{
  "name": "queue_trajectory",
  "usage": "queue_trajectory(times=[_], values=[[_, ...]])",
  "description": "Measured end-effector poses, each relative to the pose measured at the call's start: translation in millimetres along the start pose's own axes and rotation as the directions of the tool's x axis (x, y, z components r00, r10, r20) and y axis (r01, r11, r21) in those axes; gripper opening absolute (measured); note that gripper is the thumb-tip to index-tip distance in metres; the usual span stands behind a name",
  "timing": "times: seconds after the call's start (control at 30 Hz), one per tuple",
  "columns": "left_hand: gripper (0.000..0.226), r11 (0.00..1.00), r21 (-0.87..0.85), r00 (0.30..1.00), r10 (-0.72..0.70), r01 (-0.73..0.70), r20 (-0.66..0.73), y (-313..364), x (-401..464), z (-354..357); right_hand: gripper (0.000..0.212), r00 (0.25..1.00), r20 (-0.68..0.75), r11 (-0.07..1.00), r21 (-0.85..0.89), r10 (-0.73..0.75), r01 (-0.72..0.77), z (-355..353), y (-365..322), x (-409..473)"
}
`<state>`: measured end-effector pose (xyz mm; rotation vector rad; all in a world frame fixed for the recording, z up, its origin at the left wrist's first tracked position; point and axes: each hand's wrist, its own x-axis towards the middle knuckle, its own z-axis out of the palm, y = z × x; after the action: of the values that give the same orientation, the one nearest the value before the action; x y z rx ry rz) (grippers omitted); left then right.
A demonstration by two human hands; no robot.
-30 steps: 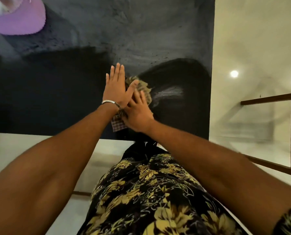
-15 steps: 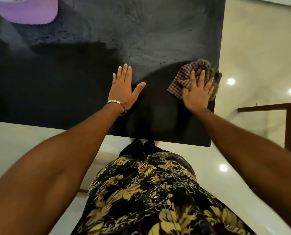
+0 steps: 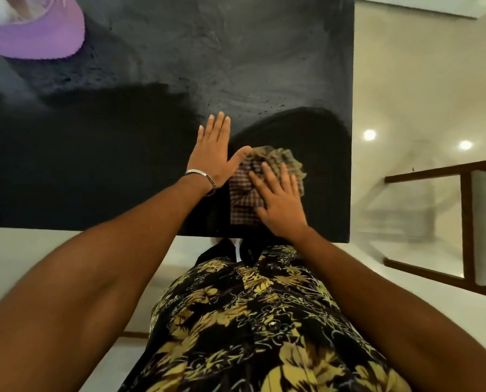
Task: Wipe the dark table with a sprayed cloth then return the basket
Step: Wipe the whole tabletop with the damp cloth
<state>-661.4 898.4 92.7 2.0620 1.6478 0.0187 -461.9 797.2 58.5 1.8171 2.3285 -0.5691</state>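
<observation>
Checked cloth, crumpled, under flat right hand; left hand flat beside, on matte dark table.

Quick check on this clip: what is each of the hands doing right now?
Left hand: open, flat on the dark table, holding nothing.
Right hand: open, fingers straight, pressing the checked cloth onto the table.

Warm, rather dim indoor light fills the room; two ceiling lamps show as bright round spots reflected in the glossy pale floor. The dark bench has a greyish sheen across its far half, with deep black shadow nearer the body. The wide lens bends the edges, and the purple basket in the corner looks soft.
</observation>
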Motion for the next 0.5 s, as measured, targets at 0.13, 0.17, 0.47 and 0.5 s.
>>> queue_trajectory(times=[0.13,0.17,0.47,0.5], values=[[0.091,1.000,0.013,1.000,0.025,-0.025,0.005,19,14,1,0.075,0.931,-0.052,0.927,0.131,0.360,-0.351,-9,46,-4],[0.091,0.999,0.009,0.999,0.031,-0.031,0.008,25,20,2,0.074,0.909,-0.055,0.902,0.162,0.413,-0.400,-12,54,-1],[0.090,0.998,-0.015,0.998,0.056,-0.056,0.008,75,80,2,0.075,0.836,-0.091,0.824,0.256,0.540,-0.505,-36,99,54],[0.090,0.998,-0.022,0.999,0.053,-0.053,0.005,79,89,2,0.075,0.840,-0.094,0.828,0.256,0.535,-0.498,-40,106,62]])
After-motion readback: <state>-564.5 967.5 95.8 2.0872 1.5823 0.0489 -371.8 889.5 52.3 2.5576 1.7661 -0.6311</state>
